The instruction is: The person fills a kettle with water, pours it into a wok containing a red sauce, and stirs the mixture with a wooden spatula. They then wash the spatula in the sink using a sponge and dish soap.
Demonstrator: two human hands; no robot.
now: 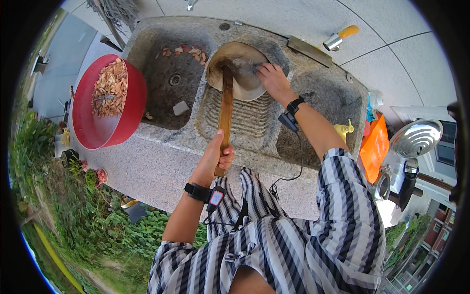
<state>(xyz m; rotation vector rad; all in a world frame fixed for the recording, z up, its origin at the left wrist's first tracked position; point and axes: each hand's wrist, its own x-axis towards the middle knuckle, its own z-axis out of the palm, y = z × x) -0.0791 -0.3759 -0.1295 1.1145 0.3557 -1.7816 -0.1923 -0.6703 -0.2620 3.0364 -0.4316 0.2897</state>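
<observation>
My left hand [219, 156] is closed round the lower end of a long wooden handle [226, 106]. The handle runs up to a large, stained metal ladle or scoop [253, 88], whose bowl faces up over the ribbed washboard [238, 119] of a stone sink. At the right side of the bowl is my right hand [271, 79], fingers bent against its inner surface. Something small and dark shows by the fingertips; whether the hand holds it cannot be told.
A red basin [136, 106] of pale chopped pieces stands at the left. The left sink basin [158, 88] holds scraps and a whitish block [180, 108]. A flat metal blade [309, 51] lies on the back rim. A yellow pump bottle [343, 130] and an orange bag [374, 149] are at the right.
</observation>
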